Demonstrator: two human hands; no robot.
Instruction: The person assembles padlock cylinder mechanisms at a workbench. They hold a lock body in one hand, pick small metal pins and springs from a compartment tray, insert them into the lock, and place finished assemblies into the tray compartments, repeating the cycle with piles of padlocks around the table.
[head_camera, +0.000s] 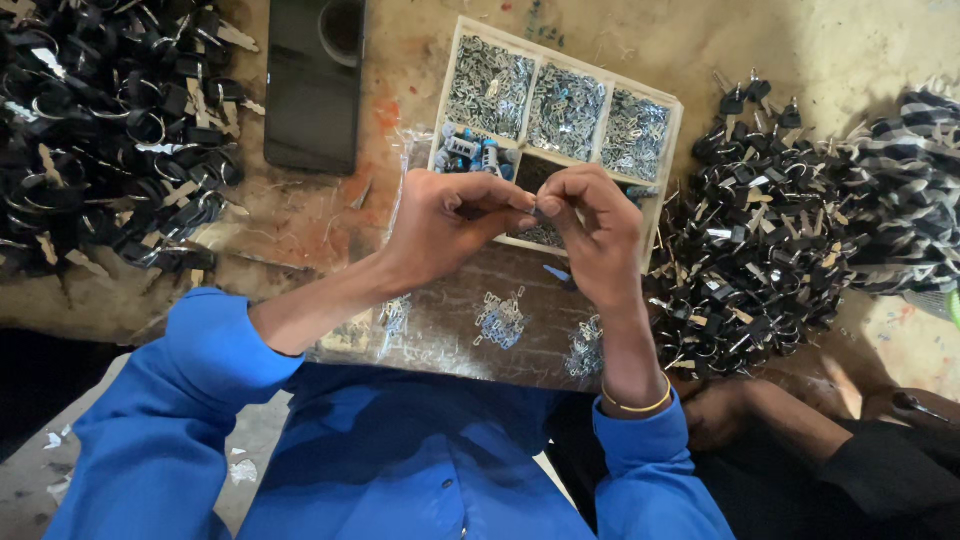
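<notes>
Setting, as I saw it: my work surface (700, 40) was a worn, dusty tan slab, scratched and stained with red-orange paint patches (385, 110). A darker scuffed board (450, 300) lay nearest my lap. Pale daylight washed the far right corner; the left side sat in shade. Below left, a grey concrete floor (30, 480) carried white scraps (243, 470)
</notes>
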